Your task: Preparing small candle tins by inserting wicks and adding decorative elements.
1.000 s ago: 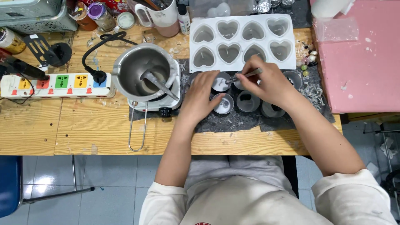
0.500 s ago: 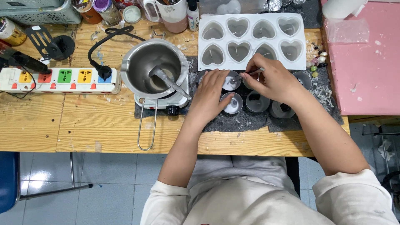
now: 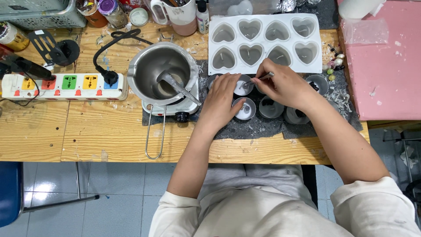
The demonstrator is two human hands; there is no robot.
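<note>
both hands (image 3: 223,98) at small cup (image 3: 242,84)

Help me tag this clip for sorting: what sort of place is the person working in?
Likely a home or small craft workbench for candle making. A white heart-shaped mould tray holds wicks, a metal melting pot sits on a small hot plate, and small round tins lie by both hands.

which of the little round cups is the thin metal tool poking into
The white-filled cup between both hands, just below the heart mould; the right hand aims its tool there.
</note>
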